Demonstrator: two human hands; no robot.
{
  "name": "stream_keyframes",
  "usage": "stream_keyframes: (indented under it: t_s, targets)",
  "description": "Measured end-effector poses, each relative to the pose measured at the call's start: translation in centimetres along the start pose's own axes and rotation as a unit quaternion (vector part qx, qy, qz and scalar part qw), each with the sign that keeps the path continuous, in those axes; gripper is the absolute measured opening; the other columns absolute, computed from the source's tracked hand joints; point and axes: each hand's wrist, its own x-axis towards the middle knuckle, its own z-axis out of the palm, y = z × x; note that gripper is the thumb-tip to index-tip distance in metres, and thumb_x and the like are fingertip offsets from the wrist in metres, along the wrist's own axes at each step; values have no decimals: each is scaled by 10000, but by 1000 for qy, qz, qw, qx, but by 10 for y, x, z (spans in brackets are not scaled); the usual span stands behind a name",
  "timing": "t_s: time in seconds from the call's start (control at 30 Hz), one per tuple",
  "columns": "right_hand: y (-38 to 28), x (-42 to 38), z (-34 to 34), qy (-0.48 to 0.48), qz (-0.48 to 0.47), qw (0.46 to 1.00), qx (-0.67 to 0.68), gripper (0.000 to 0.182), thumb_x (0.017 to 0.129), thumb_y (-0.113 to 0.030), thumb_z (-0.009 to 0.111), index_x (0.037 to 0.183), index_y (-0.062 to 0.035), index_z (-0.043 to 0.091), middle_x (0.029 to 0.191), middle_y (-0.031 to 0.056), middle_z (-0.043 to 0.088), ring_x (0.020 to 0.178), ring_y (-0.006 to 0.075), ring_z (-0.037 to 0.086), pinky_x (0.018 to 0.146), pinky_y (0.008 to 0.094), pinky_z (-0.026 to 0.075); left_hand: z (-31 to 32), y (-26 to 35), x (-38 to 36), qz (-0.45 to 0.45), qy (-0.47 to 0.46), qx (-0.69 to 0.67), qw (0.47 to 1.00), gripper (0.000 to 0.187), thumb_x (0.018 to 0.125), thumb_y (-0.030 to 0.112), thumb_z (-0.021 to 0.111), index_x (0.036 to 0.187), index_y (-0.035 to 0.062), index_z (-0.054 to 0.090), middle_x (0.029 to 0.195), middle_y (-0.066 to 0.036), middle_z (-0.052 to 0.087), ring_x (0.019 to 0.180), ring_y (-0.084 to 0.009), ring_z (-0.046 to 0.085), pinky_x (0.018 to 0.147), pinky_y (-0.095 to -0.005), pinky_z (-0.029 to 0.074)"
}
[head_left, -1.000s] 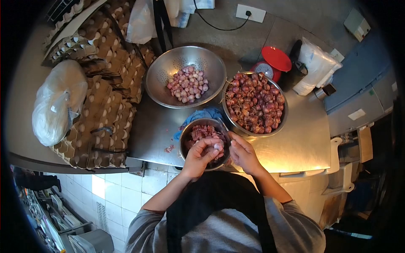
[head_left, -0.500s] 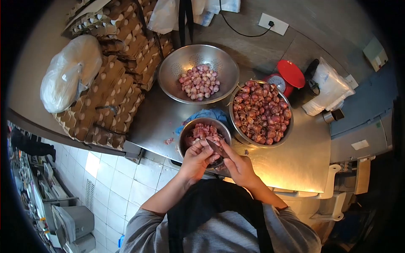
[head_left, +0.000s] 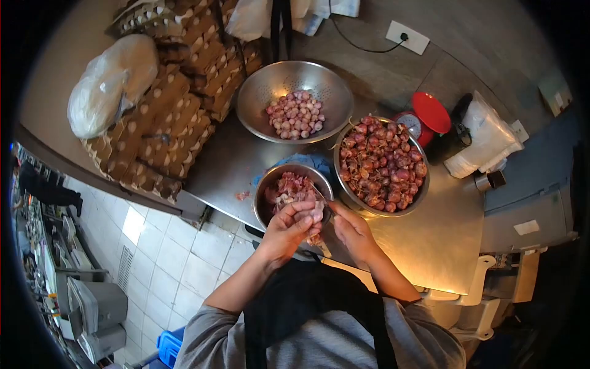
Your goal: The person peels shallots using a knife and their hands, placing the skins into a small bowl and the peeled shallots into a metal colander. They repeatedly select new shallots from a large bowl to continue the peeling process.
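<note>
My left hand [head_left: 286,232] is closed around a pale pinkish shallot [head_left: 317,213], its fingers curled over the small steel bowl. In my right hand [head_left: 354,234] is a small knife [head_left: 322,195], its blade close to the shallot and partly hidden. The small steel bowl [head_left: 260,206] beneath my hands holds reddish peelings [head_left: 292,182]. Behind it, a steel colander [head_left: 251,101] contains peeled shallots [head_left: 296,115]. A larger steel bowl [head_left: 348,202] to the right is heaped with unpeeled red shallots [head_left: 384,166]. Some peelings [head_left: 318,242] hang below my left hand.
Stacked egg trays [head_left: 147,141] with a plastic bag [head_left: 114,83] on top stand at the left. A red scale [head_left: 430,112] and a bagged bundle [head_left: 482,138] are behind the large bowl. A blue cloth [head_left: 307,161] lies behind the small bowl on the steel table [head_left: 430,246].
The knife blade has shifted from across my left fingertips to a steeper angle over the bowl. My right hand has moved slightly away from the left. The camera view has tilted a little.
</note>
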Motion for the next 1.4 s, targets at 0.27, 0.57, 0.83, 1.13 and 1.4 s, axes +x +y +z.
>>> stream_keyframes:
  t_s: [0.27,0.57,0.83,1.13,1.4]
  targets:
    - [-2,19,0,33,-112,985,-125,400,924,-177,411,1318,-118,377,1337,103,402,1238,189,366,1000,276,277,-4,35,21,67,44,92,993,154,831,94,583,974,45,552,927,-59,597,827,-134,567,744,-240,456]
    - [31,26,19,61,47,993,-85,413,921,-309,412,1283,-112,415,1045,179,589,938,231,574,808,319,429,17,95,169,267,63,380,883,298,810,41,591,1104,32,542,968,-32,584,847,-108,540,717,-233,431]
    - [32,-1,17,82,83,993,-32,434,924,-320,405,1232,-16,437,1025,204,577,941,245,561,821,312,413,56,-9,242,111,-217,688,684,251,705,169,678,943,94,651,862,-115,648,769,-239,633,693,-324,485]
    - [33,-25,6,109,34,991,70,400,938,-269,404,1258,-30,426,947,83,572,863,177,523,789,280,409,69,-22,254,79,-280,775,560,332,645,230,719,931,97,617,821,-119,628,796,-268,602,727,-349,470]
    - [20,-40,-7,76,7,982,174,500,936,-185,408,1391,-126,208,591,-45,302,499,42,300,471,178,291,38,3,193,83,-125,381,912,225,826,94,551,1044,66,501,974,-96,586,856,-188,571,750,-298,461]
